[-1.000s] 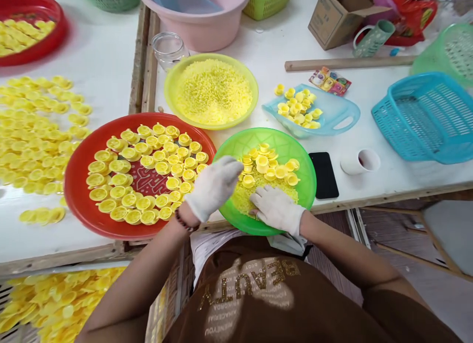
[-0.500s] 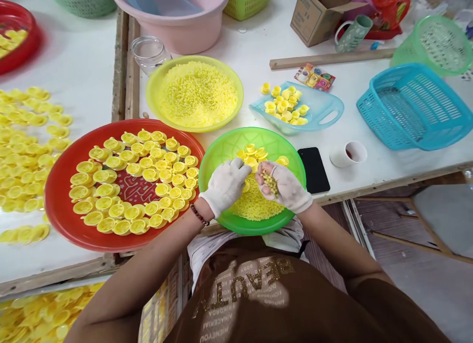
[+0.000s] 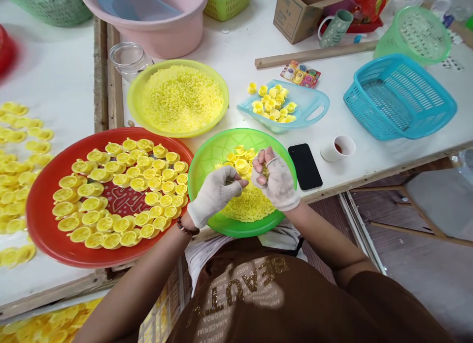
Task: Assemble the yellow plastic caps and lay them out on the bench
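Both my hands wear white gloves with bare fingertips and are held over a green bowl (image 3: 197, 185). Inside it lie small yellow pellets (image 3: 247, 206) and several yellow toy cups (image 3: 242, 165). My right hand (image 3: 276, 180) is curled around some of the pellets, a few of which show between its fingers. Beside it, my left hand (image 3: 218, 192) has thumb and fingers pinched together; what they hold, if anything, is hidden. To the left, a red tray (image 3: 40, 220) carries many yellow cups (image 3: 121, 224) laid in rows, their insides facing up.
A yellow bowl (image 3: 135, 109) of pellets stands behind the green one. A clear blue scoop (image 3: 308, 104) holds more cups. Rightward are a black phone (image 3: 305, 166), a paper cup (image 3: 334, 151) with dark liquid and a blue basket (image 3: 401, 99). A wooden strip (image 3: 314, 53) lies farther back.
My right hand has closed from an open palm showing pellets into a loose fist around them. My left hand has turned slightly, still pinched. The whole view has shifted somewhat.
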Demonstrator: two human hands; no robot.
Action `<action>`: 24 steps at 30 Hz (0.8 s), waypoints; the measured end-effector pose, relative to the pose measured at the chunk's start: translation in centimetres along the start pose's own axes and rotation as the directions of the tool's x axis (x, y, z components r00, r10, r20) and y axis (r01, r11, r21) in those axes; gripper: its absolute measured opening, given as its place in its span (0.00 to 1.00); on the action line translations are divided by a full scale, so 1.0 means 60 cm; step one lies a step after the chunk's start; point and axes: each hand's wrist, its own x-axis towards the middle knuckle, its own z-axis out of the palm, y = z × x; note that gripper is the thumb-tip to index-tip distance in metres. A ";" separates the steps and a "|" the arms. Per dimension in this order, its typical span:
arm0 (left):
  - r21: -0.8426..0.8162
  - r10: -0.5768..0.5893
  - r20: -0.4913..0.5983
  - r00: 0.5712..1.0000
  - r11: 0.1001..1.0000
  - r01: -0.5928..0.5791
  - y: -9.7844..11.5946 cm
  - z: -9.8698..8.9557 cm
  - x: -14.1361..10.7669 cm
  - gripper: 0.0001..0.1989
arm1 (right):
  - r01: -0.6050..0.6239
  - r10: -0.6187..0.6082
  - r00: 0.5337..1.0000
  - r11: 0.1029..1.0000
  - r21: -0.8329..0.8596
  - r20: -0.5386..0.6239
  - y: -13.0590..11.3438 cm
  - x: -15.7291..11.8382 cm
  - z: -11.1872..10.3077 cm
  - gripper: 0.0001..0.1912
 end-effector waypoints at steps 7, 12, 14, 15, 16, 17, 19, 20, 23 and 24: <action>-0.504 -0.103 0.031 0.994 0.857 0.105 -0.007 0.020 -0.012 0.17 | 0.289 -0.285 0.956 0.954 -0.074 0.067 0.021 0.000 0.022 0.22; -0.543 -0.088 0.026 0.996 0.835 0.088 -0.009 0.020 -0.013 0.16 | 0.287 -0.284 0.957 0.956 -0.059 0.057 0.014 0.001 0.021 0.23; -0.576 -0.111 0.023 0.994 0.811 0.104 -0.009 0.017 -0.016 0.16 | 0.250 -0.248 0.968 0.967 -0.055 0.034 0.007 0.001 0.016 0.23; -0.593 -0.126 0.014 0.992 0.798 0.110 -0.009 0.015 -0.018 0.17 | 0.229 -0.227 0.973 0.971 -0.071 0.028 0.003 0.000 0.011 0.23; -0.605 -0.141 -0.002 0.990 0.788 0.111 -0.008 0.012 -0.020 0.17 | 0.206 -0.204 0.979 0.973 -0.106 0.028 0.001 -0.002 0.006 0.23; -0.617 -0.154 -0.025 0.988 0.780 0.106 -0.008 0.009 -0.022 0.16 | 0.181 -0.177 0.983 0.970 -0.161 0.036 -0.001 -0.004 0.000 0.22; -0.659 -0.185 -0.048 0.982 0.744 0.108 -0.007 0.002 -0.025 0.16 | 0.128 -0.113 0.991 0.948 -0.290 0.066 -0.002 -0.011 -0.012 0.20; -0.687 -0.202 -0.037 0.979 0.716 0.122 -0.007 -0.001 -0.025 0.17 | 0.100 -0.078 0.994 0.935 -0.340 0.078 -0.001 -0.015 -0.017 0.19; -0.730 -0.227 0.020 0.974 0.662 0.170 -0.007 -0.005 -0.026 0.19 | 0.042 -0.014 0.997 0.924 -0.381 0.077 0.004 -0.023 -0.028 0.16; -0.718 -0.226 0.015 0.974 0.675 0.167 -0.007 -0.004 -0.026 0.19 | 0.035 -0.009 0.997 0.927 -0.374 0.071 0.006 -0.024 -0.029 0.16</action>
